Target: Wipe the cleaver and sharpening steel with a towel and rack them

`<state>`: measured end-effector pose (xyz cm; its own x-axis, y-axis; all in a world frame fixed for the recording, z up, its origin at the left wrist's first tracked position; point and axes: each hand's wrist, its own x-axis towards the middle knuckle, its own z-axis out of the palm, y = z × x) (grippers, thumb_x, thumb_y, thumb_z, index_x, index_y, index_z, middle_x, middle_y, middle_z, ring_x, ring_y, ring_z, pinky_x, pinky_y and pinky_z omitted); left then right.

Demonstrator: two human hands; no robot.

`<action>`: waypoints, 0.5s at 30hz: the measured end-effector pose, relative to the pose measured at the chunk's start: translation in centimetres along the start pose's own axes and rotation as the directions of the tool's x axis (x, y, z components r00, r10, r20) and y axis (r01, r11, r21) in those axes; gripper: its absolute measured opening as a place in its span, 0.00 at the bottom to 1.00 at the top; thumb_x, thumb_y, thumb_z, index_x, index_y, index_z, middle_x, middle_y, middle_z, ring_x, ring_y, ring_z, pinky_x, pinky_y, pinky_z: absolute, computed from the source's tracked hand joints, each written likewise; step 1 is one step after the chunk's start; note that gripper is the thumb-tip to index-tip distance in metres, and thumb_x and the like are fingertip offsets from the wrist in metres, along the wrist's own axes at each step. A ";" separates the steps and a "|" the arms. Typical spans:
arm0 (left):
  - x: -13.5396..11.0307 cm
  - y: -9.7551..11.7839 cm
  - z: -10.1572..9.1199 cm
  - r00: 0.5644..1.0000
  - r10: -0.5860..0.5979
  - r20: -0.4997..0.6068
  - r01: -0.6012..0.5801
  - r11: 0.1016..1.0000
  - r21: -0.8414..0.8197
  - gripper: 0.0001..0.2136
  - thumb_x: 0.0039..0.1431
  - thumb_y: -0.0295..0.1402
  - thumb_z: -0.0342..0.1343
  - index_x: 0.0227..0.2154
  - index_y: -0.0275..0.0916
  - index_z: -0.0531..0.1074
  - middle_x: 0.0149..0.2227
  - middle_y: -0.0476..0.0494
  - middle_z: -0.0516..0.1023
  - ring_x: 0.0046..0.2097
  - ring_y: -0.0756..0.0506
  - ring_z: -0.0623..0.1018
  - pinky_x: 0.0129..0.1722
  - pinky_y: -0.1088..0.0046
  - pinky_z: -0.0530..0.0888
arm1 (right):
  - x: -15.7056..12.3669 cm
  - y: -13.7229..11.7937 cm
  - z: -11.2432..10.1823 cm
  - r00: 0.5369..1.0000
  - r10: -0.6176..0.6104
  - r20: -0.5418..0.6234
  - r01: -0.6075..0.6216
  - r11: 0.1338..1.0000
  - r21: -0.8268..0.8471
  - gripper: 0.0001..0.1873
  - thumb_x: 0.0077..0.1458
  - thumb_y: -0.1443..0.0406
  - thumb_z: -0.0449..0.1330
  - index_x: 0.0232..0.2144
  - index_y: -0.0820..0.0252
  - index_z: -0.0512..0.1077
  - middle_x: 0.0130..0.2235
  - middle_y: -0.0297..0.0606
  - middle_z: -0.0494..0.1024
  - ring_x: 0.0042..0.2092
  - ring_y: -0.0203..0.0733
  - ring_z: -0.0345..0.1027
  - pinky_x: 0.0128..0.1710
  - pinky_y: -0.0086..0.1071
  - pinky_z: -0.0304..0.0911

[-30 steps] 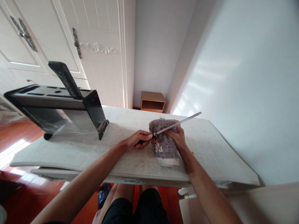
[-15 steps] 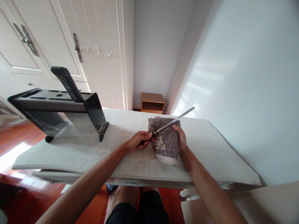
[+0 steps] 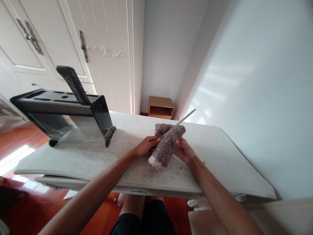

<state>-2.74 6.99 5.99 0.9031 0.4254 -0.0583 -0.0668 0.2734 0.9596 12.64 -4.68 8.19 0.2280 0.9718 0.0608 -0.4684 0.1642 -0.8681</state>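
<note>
My left hand [image 3: 146, 147] is closed round the dark handle of a sharpening steel, which lies slantwise with its thin silver rod [image 3: 187, 116] pointing away to the right. A grey-brown towel [image 3: 168, 143] with a pale border is folded over the middle of the rod, so only the far end of the metal shows. My right hand [image 3: 184, 150] grips the towel from the right side, its fingers partly hidden behind the cloth. Most of the handle is covered by my left fingers and the towel.
On the left of the white table [image 3: 207, 153] stands a black knife block [image 3: 61, 101] with clear sides and one black-handled knife [image 3: 73, 85] in it. Behind are white cabinets [image 3: 107, 75] and a small wooden nightstand [image 3: 161, 102]. A wall [image 3: 256, 98] borders the right.
My right hand has folded the towel leftward over the rod, which lay uncovered on top of it before. Dark specks now show on the table by my right hand.
</note>
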 end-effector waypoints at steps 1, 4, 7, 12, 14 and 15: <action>0.0 -0.1 0.1 0.999 0.040 0.007 -0.040 0.997 0.072 0.23 0.49 0.53 0.63 0.27 0.36 0.65 0.21 0.54 0.63 0.22 0.54 0.62 0.20 0.79 0.59 | 0.0 0.1 -0.1 1.000 0.009 -0.001 -0.009 1.000 -0.004 0.18 0.35 0.62 0.71 0.33 0.58 0.76 0.33 0.36 0.82 0.38 0.49 0.76 0.43 0.43 0.72; -0.1 0.1 0.3 0.985 0.164 0.049 -0.171 0.925 0.339 0.21 0.54 0.52 0.57 0.26 0.35 0.67 0.24 0.50 0.68 0.28 0.50 0.67 0.28 0.75 0.64 | -0.2 0.3 -0.4 0.999 0.027 -0.026 -0.027 1.000 0.003 0.16 0.35 0.63 0.70 0.32 0.58 0.77 0.31 0.35 0.81 0.36 0.48 0.76 0.42 0.43 0.72; -0.4 0.7 0.4 0.957 0.276 0.086 -0.272 0.757 0.594 0.17 0.60 0.46 0.52 0.27 0.36 0.69 0.28 0.46 0.73 0.33 0.47 0.71 0.33 0.73 0.66 | -0.2 0.4 -0.6 0.998 0.019 -0.068 -0.020 1.000 -0.006 0.15 0.35 0.65 0.68 0.31 0.58 0.76 0.30 0.35 0.81 0.35 0.48 0.75 0.41 0.44 0.72; -1.1 1.6 0.7 0.934 0.330 0.138 -0.310 0.553 0.773 0.14 0.63 0.40 0.49 0.32 0.36 0.73 0.34 0.40 0.79 0.36 0.43 0.76 0.36 0.72 0.66 | -0.1 0.3 -0.5 0.981 -0.057 -0.184 0.057 0.998 -0.008 0.19 0.31 0.69 0.64 0.32 0.54 0.73 0.31 0.31 0.80 0.36 0.46 0.74 0.40 0.41 0.72; -1.3 2.0 0.8 0.934 0.332 0.135 -0.300 0.517 0.802 0.15 0.64 0.41 0.49 0.32 0.36 0.74 0.33 0.40 0.79 0.36 0.42 0.77 0.34 0.72 0.66 | -0.1 0.2 -0.5 0.971 -0.087 -0.223 0.092 0.996 0.011 0.23 0.30 0.70 0.63 0.35 0.52 0.73 0.33 0.29 0.80 0.36 0.44 0.74 0.39 0.39 0.72; -1.4 2.1 0.8 0.934 0.331 0.134 -0.293 0.496 0.817 0.15 0.64 0.41 0.49 0.33 0.37 0.75 0.33 0.41 0.79 0.36 0.42 0.77 0.34 0.72 0.66 | -0.1 0.1 -0.5 0.967 -0.100 -0.235 0.106 0.994 0.013 0.24 0.30 0.70 0.62 0.36 0.52 0.73 0.34 0.28 0.80 0.36 0.43 0.73 0.39 0.37 0.72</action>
<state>-3.77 6.28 8.36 0.8785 0.3722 0.2996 0.0491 -0.6940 0.7183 13.01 -4.83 7.85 0.4680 0.8832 0.0301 -0.4523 0.2686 -0.8505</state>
